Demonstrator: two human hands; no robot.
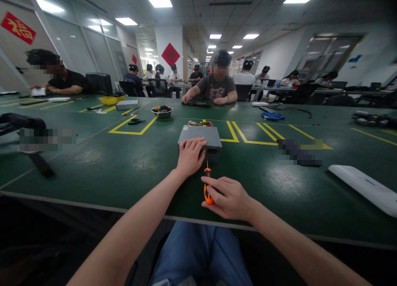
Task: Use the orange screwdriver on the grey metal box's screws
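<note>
A grey metal computer power supply (pixel 198 133) lies on the green table in front of me, with coloured wires coming out at its far side. My left hand (pixel 192 154) grips its near left edge, fingers curved over the top. In my right hand (pixel 228 197) is an orange and black screwdriver (pixel 208 197), its handle between thumb and fingers. The shaft points away from me to the near face of the power supply, beside a dark socket. Where the tip meets the face is too small to make out.
A metal bowl (pixel 162 111) with tools stands beyond, left of the power supply. Black pliers (pixel 136 121) lie nearer. A white elongated case (pixel 362 187) and a dark object (pixel 299 153) lie at right. A co-worker (pixel 217 83) sits opposite; another sits at far left.
</note>
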